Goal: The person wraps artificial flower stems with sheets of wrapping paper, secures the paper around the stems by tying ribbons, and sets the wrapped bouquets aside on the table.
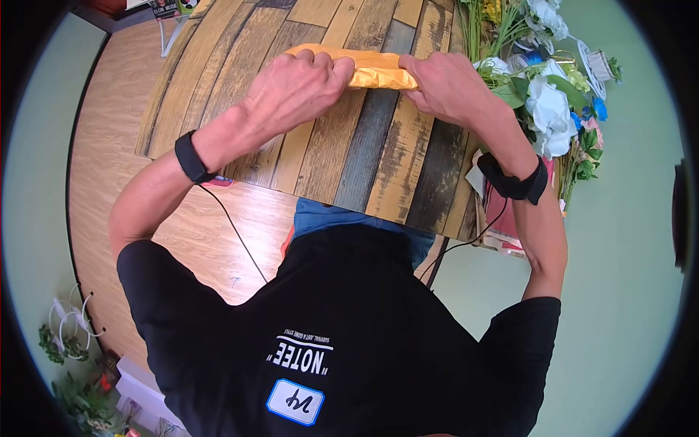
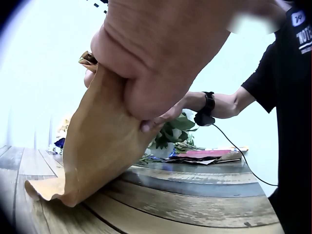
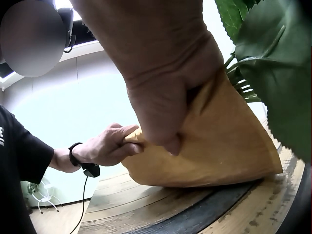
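A piece of orange-brown kraft paper, its near edge folded and creased, stands up from the table between both hands. My left hand grips its upper edge at the left end, fingers curled over the top. At the other end my right hand holds the same edge, with the thumb against the near face. In the left wrist view the paper slopes down, and its lower corner curls outward on the wood. From the right wrist view, its broad face hangs beneath the hand, lower edge along the tabletop.
The wood-plank table lies under the hands. Artificial flowers with a white bloom and green leaves crowd the right side, close by the right forearm. Papers and a pink item lie there too. Thin black cables run from both wrist cameras.
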A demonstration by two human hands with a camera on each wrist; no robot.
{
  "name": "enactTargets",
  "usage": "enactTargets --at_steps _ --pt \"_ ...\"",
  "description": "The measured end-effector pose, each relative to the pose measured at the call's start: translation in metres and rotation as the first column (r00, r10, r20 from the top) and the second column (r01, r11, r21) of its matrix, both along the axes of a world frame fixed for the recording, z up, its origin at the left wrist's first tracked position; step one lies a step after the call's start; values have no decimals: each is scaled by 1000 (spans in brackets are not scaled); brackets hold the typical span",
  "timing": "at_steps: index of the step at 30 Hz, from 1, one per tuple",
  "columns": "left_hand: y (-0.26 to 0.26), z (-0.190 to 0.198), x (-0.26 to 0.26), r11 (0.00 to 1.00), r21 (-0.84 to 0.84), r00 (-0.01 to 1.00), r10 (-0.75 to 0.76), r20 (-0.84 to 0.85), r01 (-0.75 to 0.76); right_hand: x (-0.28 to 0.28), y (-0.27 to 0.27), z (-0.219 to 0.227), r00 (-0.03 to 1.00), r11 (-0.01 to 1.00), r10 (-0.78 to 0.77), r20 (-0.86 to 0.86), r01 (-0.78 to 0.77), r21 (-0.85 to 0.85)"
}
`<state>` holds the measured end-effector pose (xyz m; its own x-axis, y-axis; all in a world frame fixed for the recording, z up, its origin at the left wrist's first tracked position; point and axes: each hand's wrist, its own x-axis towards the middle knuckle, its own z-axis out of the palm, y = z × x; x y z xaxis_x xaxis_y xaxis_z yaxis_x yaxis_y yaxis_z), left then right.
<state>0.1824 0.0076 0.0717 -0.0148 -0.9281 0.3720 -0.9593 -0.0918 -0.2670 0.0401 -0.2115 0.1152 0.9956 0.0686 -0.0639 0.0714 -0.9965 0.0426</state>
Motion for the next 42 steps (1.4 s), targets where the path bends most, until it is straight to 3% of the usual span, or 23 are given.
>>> enactTargets --at_steps 1,3,7,10,12,13,15,19,22,24,25,27,31,33,37,39,42 --pt "-3 4 -2 1000 -1 1000 -4 -4 4 -1 -2 2 1000 1000 -4 -4 4 -1" --pt "-8 16 -5 979 198 988 64 -139 -36 -1 -6 5 996 997 -18 -85 24 74" --pt "-25 24 -2 965 262 948 67 -312 18 -6 -18 0 998 995 -21 -67 27 99" --pt "-37 22 6 948 286 888 7 -460 140 -10 -24 1 996 991 -67 -58 73 111" --pt "-43 21 9 944 268 795 9 -607 194 -14 -31 -3 1000 994 -15 9 14 112" --pt "-46 22 11 943 267 794 4 -608 199 -16 -33 -7 1000 994 -21 8 20 111" --pt "-52 24 16 871 371 645 85 -759 323 -20 -34 -15 993 992 -13 117 -2 129" --pt "-62 25 27 788 493 598 204 -775 369 -23 -22 -8 994 986 -107 1 106 129" --pt "-67 25 31 770 544 642 238 -729 332 -23 -26 -10 993 986 -115 -28 117 121" --pt "-67 20 32 869 409 802 23 -597 279 -24 -37 -14 996 986 -88 -9 88 139" --pt "-66 13 30 868 410 803 22 -596 280 -24 -43 -13 996 986 -89 -7 89 139" --pt "-64 -5 26 987 35 952 -144 -272 160 -26 -54 -9 987 956 -107 -116 135 263" --pt "-64 -16 16 985 -67 981 -167 -101 160 -28 -58 7 950 915 -138 -279 230 330" --pt "-64 -19 14 980 -138 954 -175 -244 145 -30 -61 10 910 904 -187 -369 307 299" --pt "-64 -15 15 971 -207 930 -179 -320 116 -41 -73 19 896 886 -233 -377 356 297" --pt "-71 -23 13 917 -328 952 -281 -123 228 -43 -77 24 866 857 -229 -444 396 330" --pt "-83 -29 -5 915 -291 951 -304 -51 277 -44 -84 24 841 878 -197 -503 380 291"
